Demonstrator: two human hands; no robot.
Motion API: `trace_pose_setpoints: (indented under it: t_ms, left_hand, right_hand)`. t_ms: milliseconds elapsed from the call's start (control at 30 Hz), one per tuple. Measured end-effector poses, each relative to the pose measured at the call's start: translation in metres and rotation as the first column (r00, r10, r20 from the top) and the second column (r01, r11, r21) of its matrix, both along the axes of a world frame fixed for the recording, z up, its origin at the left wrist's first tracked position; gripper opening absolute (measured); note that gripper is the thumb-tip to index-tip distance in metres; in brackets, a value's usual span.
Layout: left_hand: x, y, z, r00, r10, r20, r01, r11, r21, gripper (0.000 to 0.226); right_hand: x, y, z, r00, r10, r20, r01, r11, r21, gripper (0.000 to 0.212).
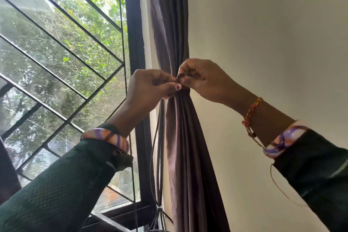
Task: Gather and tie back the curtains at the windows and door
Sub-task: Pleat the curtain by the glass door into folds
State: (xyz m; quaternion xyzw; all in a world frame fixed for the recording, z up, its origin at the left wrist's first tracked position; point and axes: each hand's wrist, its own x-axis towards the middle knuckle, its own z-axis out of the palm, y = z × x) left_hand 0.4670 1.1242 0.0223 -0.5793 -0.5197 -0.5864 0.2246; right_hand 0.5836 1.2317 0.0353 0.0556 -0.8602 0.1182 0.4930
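A dark purple-brown curtain hangs gathered into a narrow bunch between the window frame and the wall, pinched in at hand height and flaring out below. A thin dark tie wraps the bunch at its narrowest point. My left hand pinches one end of the tie from the left side. From the right, my right hand pinches the other end, fingertips almost touching the left hand's. Most of the tie is hidden behind my fingers.
A black window frame stands just left of the curtain, with a diagonal metal grille and mesh over the glass. Thin dark cables run down beside the frame. A plain cream wall fills the right side.
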Motion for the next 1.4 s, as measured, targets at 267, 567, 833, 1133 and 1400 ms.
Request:
trace_pose_setpoints:
  t_ms: [267, 567, 833, 1133, 1400]
  left_hand:
    - [0.003, 0.003, 0.000, 0.823, 0.403, -0.401, -0.404, 0.911, 0.086, 0.013]
    - [0.017, 0.005, 0.005, 0.645, 0.562, -0.518, -0.631, 0.774, 0.055, 0.023]
    - [0.020, 0.001, 0.000, 0.535, 0.677, -0.505, -0.756, 0.651, 0.072, 0.023]
    - [-0.002, -0.003, -0.007, 0.225, 0.773, -0.593, -0.655, 0.571, 0.495, 0.025]
    - [0.007, -0.017, 0.008, 0.423, 0.650, -0.631, -0.735, 0.654, 0.180, 0.035]
  right_hand:
    - [-0.013, -0.010, -0.004, 0.981, -0.114, -0.159, 0.113, 0.993, -0.011, 0.013]
    - [-0.020, -0.013, 0.003, 0.935, -0.291, -0.200, 0.278, 0.956, -0.091, 0.021]
    - [-0.025, -0.010, 0.006, 0.988, -0.124, -0.097, 0.093, 0.958, -0.273, 0.015]
    - [-0.025, -0.015, 0.013, 0.997, -0.050, -0.064, 0.022, 0.922, -0.387, 0.016]
    - [-0.023, -0.024, -0.004, 0.992, 0.031, -0.121, -0.092, 0.836, -0.541, 0.007]
